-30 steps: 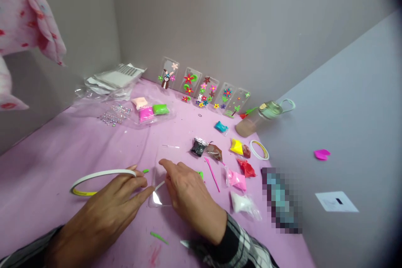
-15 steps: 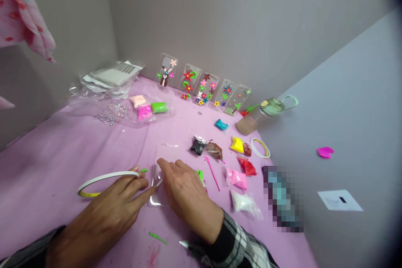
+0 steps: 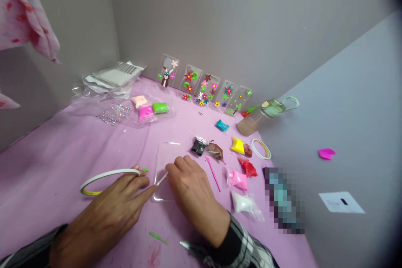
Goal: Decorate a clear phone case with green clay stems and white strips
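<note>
A clear phone case (image 3: 165,157) lies flat on the pink table cover (image 3: 63,150). My right hand (image 3: 193,190) rests on the case with its fingers curled, pinching a thin white strip (image 3: 161,181) at the case's left edge. My left hand (image 3: 116,207) lies beside it, fingers stretched toward the strip's lower end, with the thumb on a white and yellow tape ring (image 3: 106,178). A small green clay bit (image 3: 145,170) sits by the ring.
Several decorated clear cases (image 3: 204,88) lean on the back wall. Clay packets lie about: pink and green (image 3: 152,111), black (image 3: 198,146), yellow (image 3: 238,145), red (image 3: 248,167), white (image 3: 243,203). A pink tool (image 3: 212,173), a bottle (image 3: 262,115) and a small tape ring (image 3: 260,148) sit at right.
My right hand's fingers have curled in and shifted slightly right along the case, drawing the white strip with them. The left hand has barely moved.
</note>
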A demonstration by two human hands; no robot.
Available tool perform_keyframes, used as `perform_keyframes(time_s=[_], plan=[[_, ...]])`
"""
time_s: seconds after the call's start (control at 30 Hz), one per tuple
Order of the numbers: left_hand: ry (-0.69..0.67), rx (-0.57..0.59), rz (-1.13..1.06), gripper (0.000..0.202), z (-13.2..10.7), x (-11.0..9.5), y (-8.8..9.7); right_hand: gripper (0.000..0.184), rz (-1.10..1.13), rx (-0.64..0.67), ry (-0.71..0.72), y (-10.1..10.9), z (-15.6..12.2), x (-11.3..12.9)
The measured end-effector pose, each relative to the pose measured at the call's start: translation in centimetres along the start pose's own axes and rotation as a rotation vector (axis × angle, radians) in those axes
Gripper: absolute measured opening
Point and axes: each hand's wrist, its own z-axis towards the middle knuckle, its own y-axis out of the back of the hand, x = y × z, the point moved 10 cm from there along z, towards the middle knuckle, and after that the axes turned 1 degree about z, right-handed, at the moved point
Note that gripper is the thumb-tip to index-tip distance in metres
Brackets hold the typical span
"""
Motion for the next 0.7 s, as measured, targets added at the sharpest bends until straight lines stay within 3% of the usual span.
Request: perform_keyframes(time_s=[0.13, 0.4, 0.6, 0.7], plan=[[-0.011, 0.021, -0.010, 0.043, -0.1, -0.1, -0.3, 0.013, 0.026, 0.019, 0.108, -0.3, -0.4, 1.7], [-0.024, 0.044, -0.009, 0.044, -0.1, -0.1, -0.2, 0.011, -0.068, 0.137, -0.066, -1.5, -0.1, -1.4], [-0.023, -0.013, -0.025, 0.045, 0.3, -0.2, 0.5, 0.011, -0.032, 0.124, -0.003, -1.2, 0.0, -0.4], [0.053, 0.024, -0.094, 0.045, -1.2, 1.5, -0.3, 0.012, -0.075, 0.090, -0.045, -0.6, -0.2, -0.7]])
